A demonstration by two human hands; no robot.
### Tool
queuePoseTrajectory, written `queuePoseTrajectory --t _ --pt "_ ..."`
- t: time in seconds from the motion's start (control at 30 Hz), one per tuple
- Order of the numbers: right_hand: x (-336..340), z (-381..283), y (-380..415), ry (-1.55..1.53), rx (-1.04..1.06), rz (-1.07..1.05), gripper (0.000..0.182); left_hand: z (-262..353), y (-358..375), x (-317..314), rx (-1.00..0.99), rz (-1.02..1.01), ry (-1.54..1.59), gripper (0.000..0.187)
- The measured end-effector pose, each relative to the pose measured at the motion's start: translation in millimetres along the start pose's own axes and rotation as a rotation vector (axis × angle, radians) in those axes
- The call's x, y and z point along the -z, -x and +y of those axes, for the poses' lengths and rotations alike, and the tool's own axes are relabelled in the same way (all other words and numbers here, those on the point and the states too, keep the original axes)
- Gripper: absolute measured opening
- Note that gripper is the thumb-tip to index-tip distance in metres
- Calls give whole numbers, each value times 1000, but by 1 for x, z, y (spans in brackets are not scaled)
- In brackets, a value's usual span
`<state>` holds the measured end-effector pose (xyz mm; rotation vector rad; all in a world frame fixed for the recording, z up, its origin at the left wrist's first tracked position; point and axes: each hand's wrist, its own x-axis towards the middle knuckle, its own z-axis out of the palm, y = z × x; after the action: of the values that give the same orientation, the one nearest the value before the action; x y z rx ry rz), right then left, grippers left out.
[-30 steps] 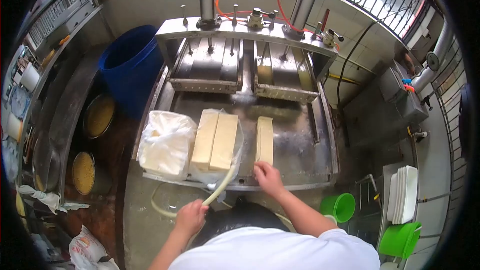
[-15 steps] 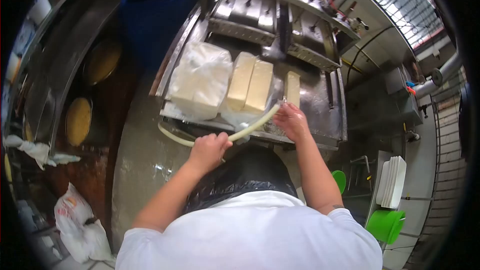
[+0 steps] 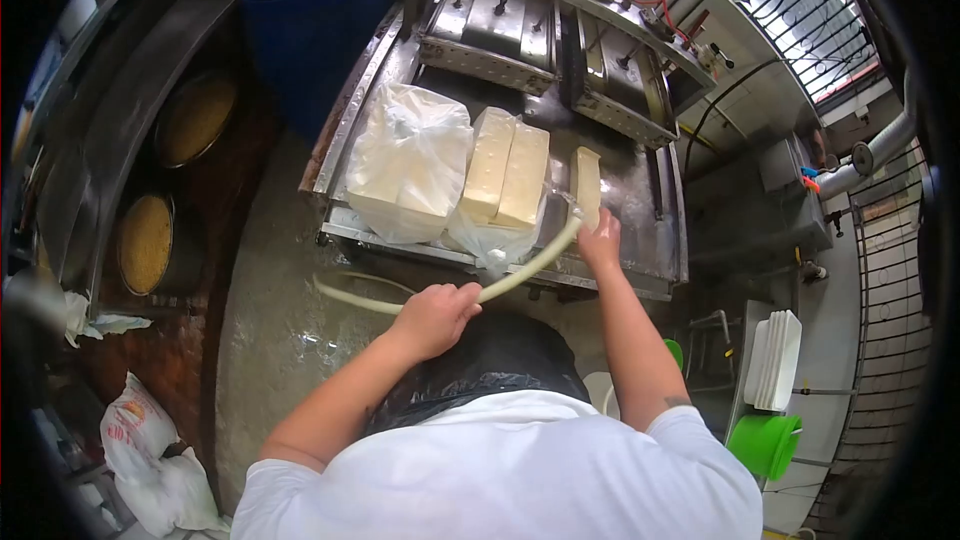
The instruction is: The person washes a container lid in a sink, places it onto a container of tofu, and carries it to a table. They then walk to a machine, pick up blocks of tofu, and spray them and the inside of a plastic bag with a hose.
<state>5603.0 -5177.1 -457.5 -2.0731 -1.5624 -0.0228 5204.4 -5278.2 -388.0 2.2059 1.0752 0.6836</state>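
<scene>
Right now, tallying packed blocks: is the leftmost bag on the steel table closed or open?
Closed: the plastic bag fully wraps its pale blocks, gathered into a knot on top.

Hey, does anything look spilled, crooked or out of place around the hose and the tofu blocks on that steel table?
Nothing stands out much. The floor below the steel table is wet and shiny, and one block lies apart from the bagged pair. The hose runs from left hand to right hand.

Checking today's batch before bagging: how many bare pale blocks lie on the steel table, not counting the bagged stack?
3: two blocks side by side on open plastic mid-table, and a single block at the right hand. The tied bag at left may hide more.
</scene>
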Motion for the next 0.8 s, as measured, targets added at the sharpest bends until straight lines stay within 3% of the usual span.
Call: queuePoseTrajectory --t 0.07,0.1,0.23,0.27,0.33,0.37,0.5,0.8 --pt "14 -17 -32 -59 -304 -379 77 9 -7 0 -9 6 -10 21" --pt "3 -17 -47 37 -409 -431 95 13 -12 3 -7 -35 -23 21" --pt "-46 -1 -38 317 -276 -429 105 22 -28 12 37 -93 -12 19" --pt "-43 -11 -39 376 -298 -462 97 24 -32 13 56 -69 36 18" --pt "-39 -4 -25 294 -214 -465 96 26 -41 14 84 -101 29 19" --pt "-68 25 -11 245 -99 -315 94 29 -45 14 124 -78 37 20" --pt "-2 -9 19 205 -25 -489 94 30 -58 9 255 -142 45 22" --pt "-54 -31 -102 80 -81 -532 83 42 -93 -1 228 -203 24 27"
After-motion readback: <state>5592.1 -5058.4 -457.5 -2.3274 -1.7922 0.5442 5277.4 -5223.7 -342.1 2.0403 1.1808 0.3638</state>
